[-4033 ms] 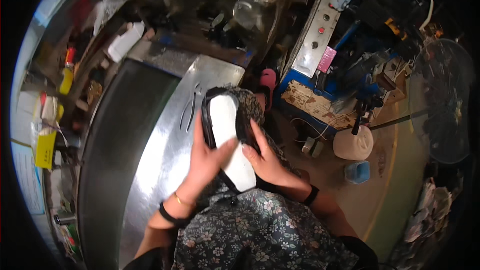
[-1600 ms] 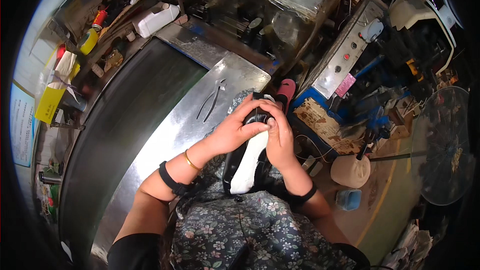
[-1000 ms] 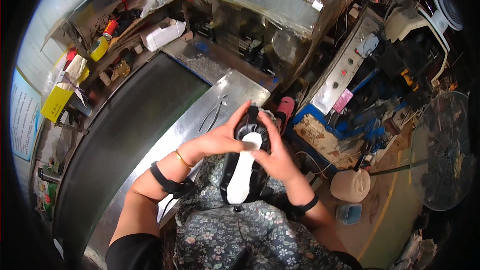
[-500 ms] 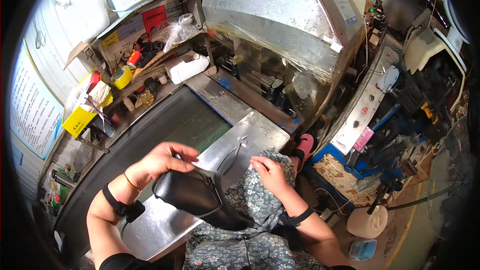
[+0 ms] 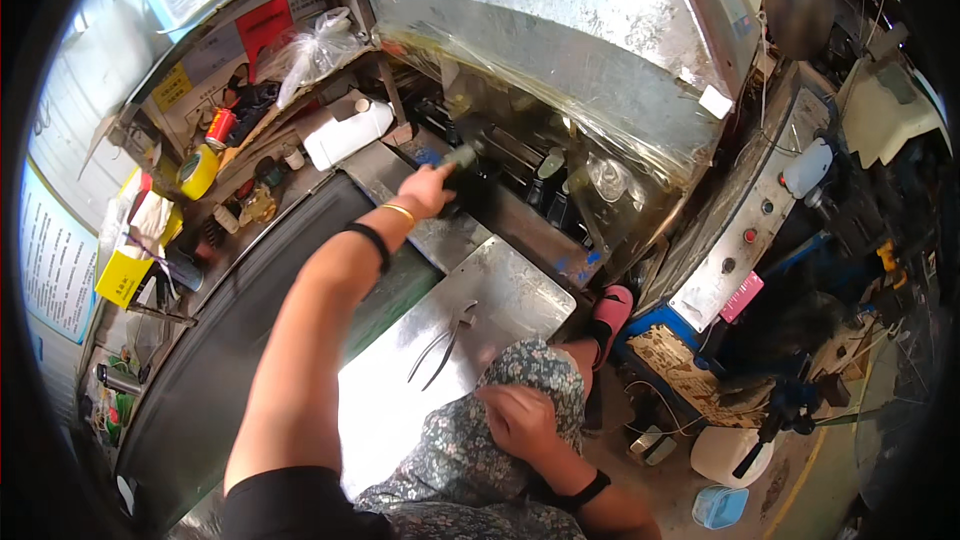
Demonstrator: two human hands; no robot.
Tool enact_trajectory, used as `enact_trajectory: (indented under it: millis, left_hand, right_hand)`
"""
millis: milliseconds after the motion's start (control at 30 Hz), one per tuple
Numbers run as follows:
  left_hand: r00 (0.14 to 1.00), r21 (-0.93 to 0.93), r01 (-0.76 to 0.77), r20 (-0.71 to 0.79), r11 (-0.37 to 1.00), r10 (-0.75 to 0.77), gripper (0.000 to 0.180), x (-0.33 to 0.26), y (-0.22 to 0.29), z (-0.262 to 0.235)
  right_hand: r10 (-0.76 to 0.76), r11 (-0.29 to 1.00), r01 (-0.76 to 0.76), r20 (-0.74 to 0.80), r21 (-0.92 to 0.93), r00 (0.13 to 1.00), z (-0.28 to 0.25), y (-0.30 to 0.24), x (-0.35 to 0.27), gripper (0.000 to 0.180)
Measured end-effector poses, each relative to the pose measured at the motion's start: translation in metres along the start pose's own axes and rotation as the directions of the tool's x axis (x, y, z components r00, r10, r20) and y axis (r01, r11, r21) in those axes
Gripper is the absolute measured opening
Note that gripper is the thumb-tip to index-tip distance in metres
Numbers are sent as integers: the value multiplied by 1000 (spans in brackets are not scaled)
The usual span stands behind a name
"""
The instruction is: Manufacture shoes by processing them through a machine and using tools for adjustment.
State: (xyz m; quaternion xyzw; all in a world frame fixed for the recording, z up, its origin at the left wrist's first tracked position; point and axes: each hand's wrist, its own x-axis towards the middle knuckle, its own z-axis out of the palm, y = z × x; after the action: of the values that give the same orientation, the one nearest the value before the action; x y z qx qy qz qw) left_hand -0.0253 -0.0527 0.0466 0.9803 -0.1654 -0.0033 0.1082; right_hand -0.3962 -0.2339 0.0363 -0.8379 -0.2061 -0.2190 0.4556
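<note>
Change: the shoe [image 5: 468, 178] is now carried from the lap to the machine [image 5: 560, 60].
Left hand [image 5: 425, 190]: clamped on shoe.
Right hand [image 5: 518, 420]: rested empty on lap.

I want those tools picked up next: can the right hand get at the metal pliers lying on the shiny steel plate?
Probably yes: the right hand rests empty on the lap just below the metal pliers, which lie in the open on the steel plate with nothing between them.
</note>
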Motion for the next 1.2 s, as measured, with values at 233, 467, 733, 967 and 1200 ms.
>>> enact_trajectory:
  millis: [233,467,733,967,1200]
  left_hand:
    - [957,-154,283,-18,947,-289,68,101,12,71]
    - [954,-427,-242,-271,871,132,56,8,46,89]
    - [960,-831,278,251,483,-122,26,-298,67,35]
    - [992,-853,-124,-120,508,41,42,-413,120,47]
    - [937,-531,-334,-274,779,215,44,-417,137,41]
  right_hand:
    - [15,999,-18,63,46,998,3,8,8,30]
    - [-14,1000,15,45,-8,999,-1,5,8,26]
    - [-40,999,39,-19,-24,999,5,-13,7,15]
    - [-98,972,96,2,-215,995,8,-25,-8,15]
    - [-53,941,78,84,-330,995,11,-28,-30,28]
